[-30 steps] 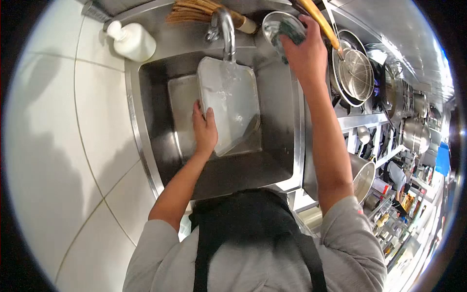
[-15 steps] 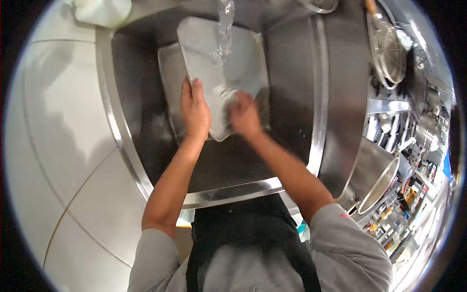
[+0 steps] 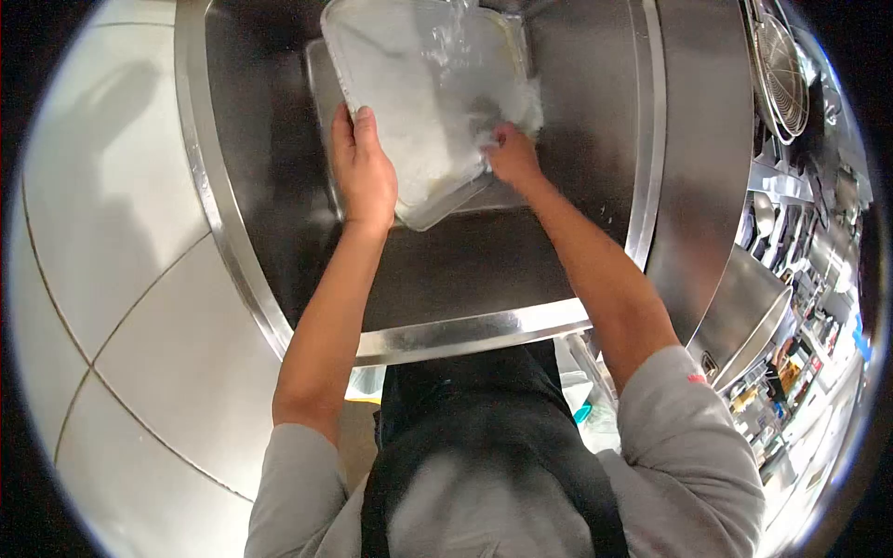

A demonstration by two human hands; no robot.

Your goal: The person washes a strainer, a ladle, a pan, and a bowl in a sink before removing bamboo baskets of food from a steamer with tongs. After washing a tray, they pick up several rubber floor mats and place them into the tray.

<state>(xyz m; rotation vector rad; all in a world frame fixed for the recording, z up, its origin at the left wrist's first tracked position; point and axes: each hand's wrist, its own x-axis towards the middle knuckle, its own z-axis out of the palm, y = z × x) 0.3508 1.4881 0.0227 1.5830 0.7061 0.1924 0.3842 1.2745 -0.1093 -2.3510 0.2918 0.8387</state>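
Note:
A pale, shallow rectangular tray (image 3: 400, 102) is tilted in the metal sink (image 3: 446, 279), wet and partly covered by a film of water. My left hand (image 3: 363, 177) grips its left edge, thumb on top and fingers around the rim. My right hand (image 3: 514, 156) is curled against the tray near its lower right edge; whatever it may hold is hidden and blurred. Running water (image 3: 451, 42) falls onto the upper part of the tray. Under it lies a second metal tray or pan (image 3: 322, 88), mostly covered.
White tiles (image 3: 102, 232) border the sink on the left. A steel ledge (image 3: 698, 139) runs along the right, with wire strainers (image 3: 781, 79) beyond it. Further down on the right stands a large metal pot (image 3: 739, 312), near shelves crowded with kitchen items.
My right hand has moved right across the tray, toward its lower right edge. My left hand keeps its grip. Water now spreads over more of the tray, and the camera view has shifted.

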